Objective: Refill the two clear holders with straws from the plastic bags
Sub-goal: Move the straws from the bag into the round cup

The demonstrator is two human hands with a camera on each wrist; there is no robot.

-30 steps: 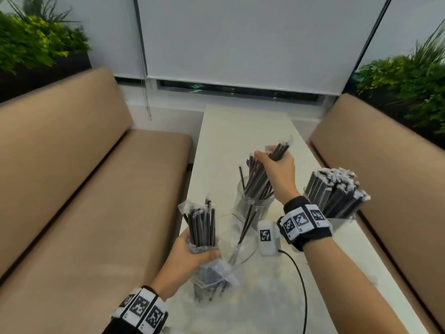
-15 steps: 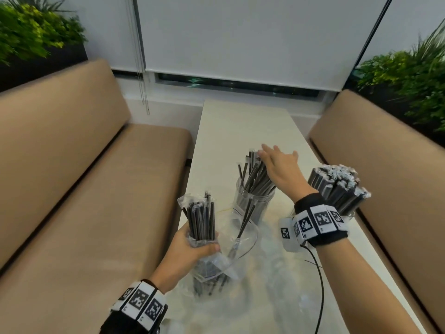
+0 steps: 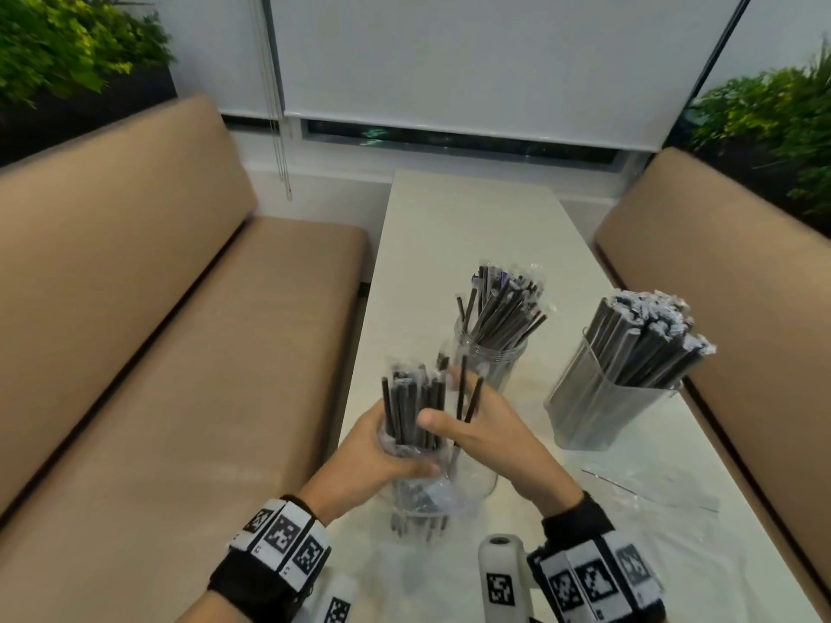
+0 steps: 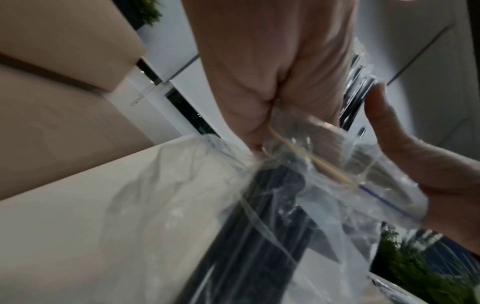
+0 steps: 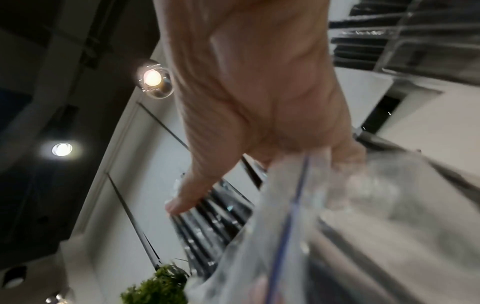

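Note:
My left hand (image 3: 382,456) grips a clear plastic bag (image 3: 422,496) of black straws (image 3: 411,406) upright above the near part of the white table (image 3: 472,227). My right hand (image 3: 490,429) reaches in beside the bundle with its thumb against the straws and its fingers stretched out behind them; two loose straws (image 3: 467,397) cross those fingers. In the right wrist view the thumb tip (image 5: 176,205) touches the straw tops. A round clear holder (image 3: 490,357) behind holds a leaning bunch of straws. A square clear holder (image 3: 607,397) on the right is packed with wrapped straws.
Tan benches (image 3: 157,353) line both sides of the narrow table. A flat clear plastic bag (image 3: 652,487) lies on the table in front of the square holder. Planters with green plants (image 3: 773,119) stand behind the bench backs.
My right hand let go of the straws it put in the round holder and came back to the bag. My left hand keeps gripping the bag.

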